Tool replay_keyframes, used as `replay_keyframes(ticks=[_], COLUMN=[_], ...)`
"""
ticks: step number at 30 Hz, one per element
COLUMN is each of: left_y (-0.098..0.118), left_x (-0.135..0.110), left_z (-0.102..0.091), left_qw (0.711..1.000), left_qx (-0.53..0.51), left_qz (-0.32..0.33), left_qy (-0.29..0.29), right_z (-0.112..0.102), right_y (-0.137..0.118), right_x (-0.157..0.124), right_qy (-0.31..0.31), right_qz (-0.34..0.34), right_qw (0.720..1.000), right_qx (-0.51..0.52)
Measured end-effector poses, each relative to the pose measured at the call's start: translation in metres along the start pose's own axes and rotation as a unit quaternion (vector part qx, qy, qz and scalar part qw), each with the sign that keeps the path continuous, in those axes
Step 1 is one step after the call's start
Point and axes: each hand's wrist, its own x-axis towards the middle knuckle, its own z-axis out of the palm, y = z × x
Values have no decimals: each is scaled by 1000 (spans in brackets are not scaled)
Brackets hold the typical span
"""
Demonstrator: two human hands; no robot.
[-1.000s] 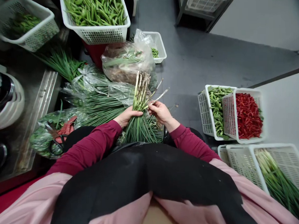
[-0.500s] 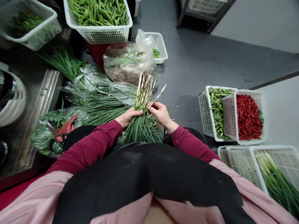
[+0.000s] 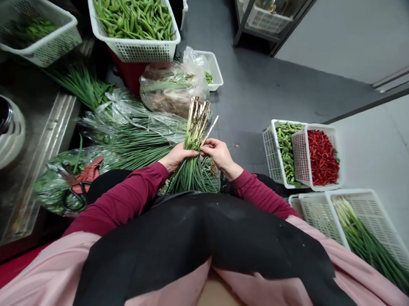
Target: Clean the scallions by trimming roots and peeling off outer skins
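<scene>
A bunch of green chives (image 3: 194, 140) with pale, dirty root ends points away from me over my lap. My left hand (image 3: 177, 155) is wrapped round the bunch near its middle. My right hand (image 3: 218, 153) pinches a single pale stalk (image 3: 210, 128) that sticks out on the bunch's right side. Both hands sit close together, just above my dark apron.
Loose chives in clear plastic bags (image 3: 135, 134) lie ahead on the left. A basket of green pods (image 3: 134, 22) stands beyond. Scissors with red handles (image 3: 79, 182) lie at left. At right stand baskets of red chillies (image 3: 319, 156), green pods (image 3: 283, 151) and cleaned chives (image 3: 363, 240).
The single stalk in my right hand has drawn in closer to the bunch. My view has shifted a little to the right; the hands keep their grip.
</scene>
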Motion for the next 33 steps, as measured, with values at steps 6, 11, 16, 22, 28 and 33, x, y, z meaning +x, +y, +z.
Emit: replay_keyframes(ticks=[6,11,16,22,28,33], left_y=[7,9,11,13,19,19], left_x=[-13,-26,-38,-49,-51,-55], left_z=[-2,0,-1,-6,-15,-17], left_qw=[999,997,996,997,998,998], left_qx=[44,72,64,66,59,51], left_qz=[-4,-28,-35,-18,-20,-25], left_qy=[-21,-28,-41,-36,1,-2], right_z=[-10,-32,-78,-138,-74,-31], right_y=[-16,-38,-71,-88,3,5], right_x=[-14,-17,-1,6,-34,-24], right_qy=[-52,53,193,311,-20,57], right_qz=[-2,-9,-52,-69,190,17], right_qw=[996,998,976,948,955,980], right_qx=[-68,43,86,24,-227,-189])
